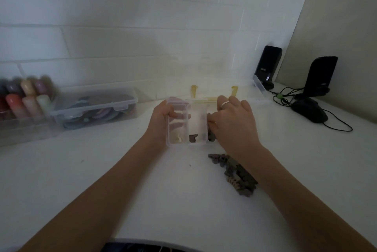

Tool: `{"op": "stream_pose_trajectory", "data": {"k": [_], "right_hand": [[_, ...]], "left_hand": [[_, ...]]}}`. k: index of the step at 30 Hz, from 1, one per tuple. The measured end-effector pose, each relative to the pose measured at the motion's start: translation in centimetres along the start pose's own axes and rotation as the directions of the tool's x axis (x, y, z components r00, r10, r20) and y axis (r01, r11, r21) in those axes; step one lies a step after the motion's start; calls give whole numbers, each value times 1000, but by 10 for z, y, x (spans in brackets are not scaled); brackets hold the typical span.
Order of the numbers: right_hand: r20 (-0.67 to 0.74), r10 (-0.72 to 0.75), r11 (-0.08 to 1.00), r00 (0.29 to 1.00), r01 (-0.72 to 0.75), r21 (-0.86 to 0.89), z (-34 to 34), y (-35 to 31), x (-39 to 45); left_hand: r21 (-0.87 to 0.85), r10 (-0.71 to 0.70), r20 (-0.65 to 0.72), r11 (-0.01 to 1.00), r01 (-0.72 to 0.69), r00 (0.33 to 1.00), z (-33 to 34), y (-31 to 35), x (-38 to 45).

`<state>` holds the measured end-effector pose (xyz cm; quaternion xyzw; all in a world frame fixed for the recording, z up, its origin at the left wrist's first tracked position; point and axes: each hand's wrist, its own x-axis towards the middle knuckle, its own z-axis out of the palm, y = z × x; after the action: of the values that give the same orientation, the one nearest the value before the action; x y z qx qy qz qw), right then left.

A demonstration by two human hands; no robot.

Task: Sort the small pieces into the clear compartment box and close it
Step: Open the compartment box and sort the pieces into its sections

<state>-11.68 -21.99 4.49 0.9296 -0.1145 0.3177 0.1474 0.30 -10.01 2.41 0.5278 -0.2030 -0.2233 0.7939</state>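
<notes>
The clear compartment box [196, 123] stands open in the middle of the white table, its lid [220, 88] with two yellow latches tipped back against the wall. My left hand [161, 121] grips the box's left end, fingers curled over the rim. My right hand [232, 121] rests over the right compartment, fingers pinched on a dark small piece [210, 116]. A pale piece [177, 139] lies in the left compartment and a brownish one [192, 138] in the middle. A pile of dark small pieces [236, 174] lies on the table under my right forearm.
At the left stand a clear tub of pastel sticks [22, 104] and a closed clear case of coloured discs [95, 106]. Two black speakers [267, 65] [321, 76], a black mouse [310, 110] and cables sit at the right. A tiled wall is close behind.
</notes>
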Motion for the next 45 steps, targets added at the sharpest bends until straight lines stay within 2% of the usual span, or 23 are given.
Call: {"op": "stream_pose_trajectory", "data": {"k": [1, 3, 5, 7, 9, 10, 12, 17, 21, 26, 30, 33, 37, 41, 45], "right_hand": [[-3, -24, 998, 1000, 24, 64, -1, 4, -2], [39, -63, 947, 997, 47, 319, -8, 16, -6], [105, -40, 804, 994, -30, 594, -20, 29, -9], [186, -40, 666, 982, -112, 737, -30, 43, -9], [314, -131, 577, 940, -186, 796, -37, 51, -10], [374, -186, 572, 909, -210, 793, -39, 52, -10], [456, -235, 637, 858, -218, 739, -40, 51, -11], [579, -210, 883, 788, -101, 458, -39, 39, -9], [607, -208, 944, 767, -5, 330, -43, 28, -11], [560, -283, 909, 779, 32, 415, -35, 21, -14], [456, -320, 756, 831, -66, 651, -31, 25, -14], [335, -235, 670, 912, -98, 736, -28, 27, -13], [158, -96, 655, 983, -57, 753, -23, 21, -11], [121, 44, 579, 992, -124, 806, -21, 15, -11], [59, 104, 584, 993, -108, 805, -20, 5, -13]], "left_hand": [[-1, -2, 2, 1000, 2, 1000, 0, 0, 0], [-9, -6, -3, 1000, 6, 1000, -1, 1, 0], [-11, -18, -12, 1000, 17, 1000, -3, 2, 1], [5, -18, -15, 1000, 19, 1000, -5, 4, 1], [3, -15, -12, 1000, 15, 1000, -8, 3, 2], [3, -16, -9, 1000, 17, 1000, -8, 2, 3], [10, -16, -6, 1000, 16, 1000, -8, 1, 4], [-14, -9, -17, 1000, 9, 1000, -7, 1, 6], [-7, -2, -27, 1000, 1, 1000, -5, 0, 6], [-14, -21, -24, 1000, 21, 999, -7, -2, 8], [-5, -32, -25, 999, 32, 999, -8, -4, 9], [-10, -32, -14, 999, 32, 999, -8, -3, 9], [-17, -18, -5, 1000, 18, 1000, -7, -1, 7], [-19, -2, 0, 1000, 2, 1000, -4, 2, 5], [1, 13, 10, 1000, -13, 1000, -4, 2, 7]]}}
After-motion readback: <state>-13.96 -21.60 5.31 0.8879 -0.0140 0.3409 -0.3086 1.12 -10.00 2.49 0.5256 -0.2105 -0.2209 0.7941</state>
